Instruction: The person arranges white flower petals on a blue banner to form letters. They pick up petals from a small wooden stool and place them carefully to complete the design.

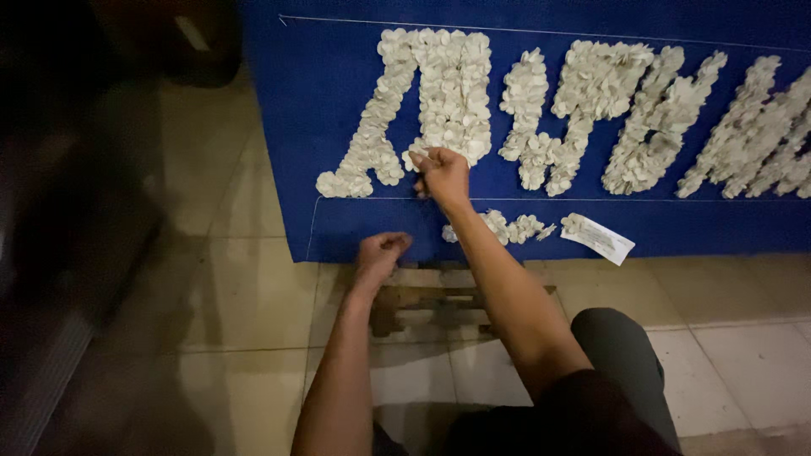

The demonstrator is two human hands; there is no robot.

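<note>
A large blue board (pixel 338 93) lies on the tiled floor, with big letter shapes made of many small cream flower pieces (pixel 448 93) stuck on it. My right hand (pixel 441 173) presses a cream flower piece at the lower edge of the first letter shape, fingers pinched on it. My left hand (pixel 380 253) hovers at the board's near edge, its fingers curled closed; whether it holds anything is hidden. A small heap of loose cream flower pieces (pixel 503 226) lies on the board just right of my right wrist.
A white paper packet (pixel 598 238) lies on the board near its front edge. A low wooden stool (pixel 427 302) stands on the floor between my arms. My dark-trousered knee (pixel 621 355) is at lower right. A dark shape fills the left side.
</note>
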